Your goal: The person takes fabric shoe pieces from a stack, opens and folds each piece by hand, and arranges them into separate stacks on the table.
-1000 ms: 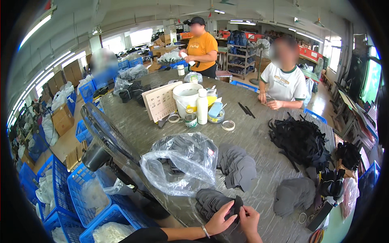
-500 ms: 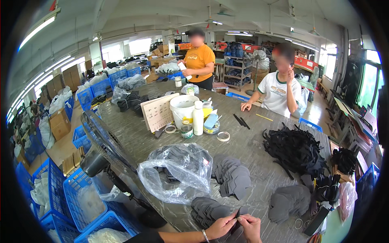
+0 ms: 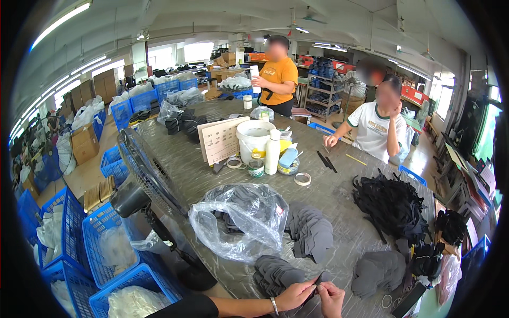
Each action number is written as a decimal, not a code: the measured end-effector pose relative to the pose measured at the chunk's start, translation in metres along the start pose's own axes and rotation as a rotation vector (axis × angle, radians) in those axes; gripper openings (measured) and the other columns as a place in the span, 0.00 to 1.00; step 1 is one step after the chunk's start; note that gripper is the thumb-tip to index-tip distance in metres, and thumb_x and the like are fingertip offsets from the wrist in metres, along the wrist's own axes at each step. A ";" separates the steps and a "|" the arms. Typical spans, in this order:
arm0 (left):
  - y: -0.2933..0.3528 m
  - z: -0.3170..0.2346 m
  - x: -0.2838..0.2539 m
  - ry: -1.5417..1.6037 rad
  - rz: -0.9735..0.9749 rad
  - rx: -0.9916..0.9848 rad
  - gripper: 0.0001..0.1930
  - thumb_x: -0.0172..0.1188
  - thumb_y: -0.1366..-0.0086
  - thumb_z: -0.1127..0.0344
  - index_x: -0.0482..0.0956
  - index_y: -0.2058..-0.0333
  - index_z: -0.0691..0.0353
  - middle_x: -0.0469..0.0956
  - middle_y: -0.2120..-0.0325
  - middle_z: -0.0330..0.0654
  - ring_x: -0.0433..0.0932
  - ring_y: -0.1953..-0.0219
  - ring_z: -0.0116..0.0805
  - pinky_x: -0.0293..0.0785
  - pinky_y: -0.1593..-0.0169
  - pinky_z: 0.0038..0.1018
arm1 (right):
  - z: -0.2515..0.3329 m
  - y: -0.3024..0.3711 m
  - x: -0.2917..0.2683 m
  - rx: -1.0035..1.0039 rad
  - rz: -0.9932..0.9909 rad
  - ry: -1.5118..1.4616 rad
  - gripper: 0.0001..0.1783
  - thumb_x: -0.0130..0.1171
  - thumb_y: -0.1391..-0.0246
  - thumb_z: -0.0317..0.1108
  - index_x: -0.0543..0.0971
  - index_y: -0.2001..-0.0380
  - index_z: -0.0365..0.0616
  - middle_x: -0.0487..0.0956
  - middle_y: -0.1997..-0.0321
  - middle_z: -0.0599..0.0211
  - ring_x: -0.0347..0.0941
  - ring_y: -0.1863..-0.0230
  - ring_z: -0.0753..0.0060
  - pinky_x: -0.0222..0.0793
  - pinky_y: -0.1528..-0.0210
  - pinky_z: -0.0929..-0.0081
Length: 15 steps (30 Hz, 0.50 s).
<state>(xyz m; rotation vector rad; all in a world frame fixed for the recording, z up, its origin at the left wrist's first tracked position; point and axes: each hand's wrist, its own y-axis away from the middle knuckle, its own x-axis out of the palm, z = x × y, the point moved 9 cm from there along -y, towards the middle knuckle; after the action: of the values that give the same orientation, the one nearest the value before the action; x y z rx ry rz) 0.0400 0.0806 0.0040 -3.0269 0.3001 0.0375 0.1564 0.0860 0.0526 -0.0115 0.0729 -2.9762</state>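
At the table's near edge my left hand and my right hand meet, fingertips pinched on one small dark grey flat piece. Its upper edge shows above the fingers; the rest is hidden behind them. Just beyond my left hand lies a fanned pile of dark grey cut pieces. A second fanned pile sits farther off, beside a clear plastic bag with similar pieces inside. To the right of my right hand is another pile of grey pieces.
A heap of black strips covers the table's right side. A white bucket, a bottle and tape rolls stand mid-table. At left are a black fan and blue crates. Two people are across the table.
The whole view has shifted slightly. Both hands keep their pinch on the grey piece. The seated person's hand on the table has lifted a little; the standing person's white object is raised.
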 end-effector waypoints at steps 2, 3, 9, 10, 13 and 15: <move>0.000 0.003 0.001 -0.053 0.005 0.004 0.23 0.46 0.28 0.62 0.62 0.39 0.70 0.70 0.78 0.41 0.67 0.74 0.22 0.68 0.66 0.22 | -0.001 0.000 0.000 -0.012 0.004 0.025 0.07 0.58 0.42 0.28 0.81 0.67 0.33 0.78 0.71 0.71 0.71 0.67 0.81 0.68 0.63 0.81; 0.001 0.004 0.001 -0.047 -0.001 0.000 0.23 0.46 0.28 0.62 0.62 0.39 0.70 0.70 0.78 0.41 0.67 0.74 0.22 0.68 0.66 0.22 | -0.001 0.001 -0.001 -0.025 0.003 0.045 0.07 0.58 0.42 0.28 0.81 0.66 0.33 0.78 0.71 0.71 0.71 0.67 0.81 0.68 0.63 0.81; 0.005 -0.001 0.007 -0.039 -0.016 0.066 0.23 0.45 0.28 0.62 0.64 0.41 0.72 0.72 0.77 0.43 0.68 0.73 0.22 0.69 0.65 0.22 | 0.006 0.008 -0.006 -0.061 -0.019 0.169 0.08 0.58 0.42 0.29 0.81 0.65 0.34 0.80 0.69 0.71 0.72 0.66 0.81 0.70 0.61 0.81; 0.006 -0.006 0.006 -0.015 -0.034 0.096 0.23 0.45 0.28 0.61 0.64 0.41 0.71 0.73 0.76 0.43 0.68 0.72 0.22 0.69 0.64 0.22 | 0.002 0.007 -0.005 -0.051 -0.021 0.171 0.08 0.58 0.42 0.29 0.81 0.65 0.34 0.80 0.69 0.71 0.72 0.66 0.81 0.70 0.61 0.81; 0.003 -0.015 0.006 0.098 0.097 -0.102 0.17 0.48 0.28 0.64 0.72 0.49 0.73 0.78 0.64 0.37 0.69 0.60 0.17 0.70 0.56 0.21 | -0.015 0.001 -0.014 -0.022 -0.129 0.080 0.04 0.59 0.48 0.23 0.80 0.72 0.33 0.77 0.78 0.72 0.68 0.75 0.85 0.64 0.71 0.83; -0.001 -0.009 -0.001 0.163 0.055 -0.090 0.16 0.48 0.28 0.64 0.74 0.52 0.72 0.78 0.64 0.34 0.69 0.60 0.17 0.70 0.56 0.21 | -0.019 -0.004 -0.008 0.007 -0.027 0.280 0.13 0.64 0.49 0.32 0.79 0.63 0.33 0.81 0.65 0.59 0.76 0.63 0.72 0.72 0.59 0.75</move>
<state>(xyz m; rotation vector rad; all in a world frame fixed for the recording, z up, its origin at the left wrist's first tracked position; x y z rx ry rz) 0.0395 0.0808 0.0134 -3.1157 0.4064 -0.1973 0.1637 0.0923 0.0339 0.4083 0.0976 -2.9826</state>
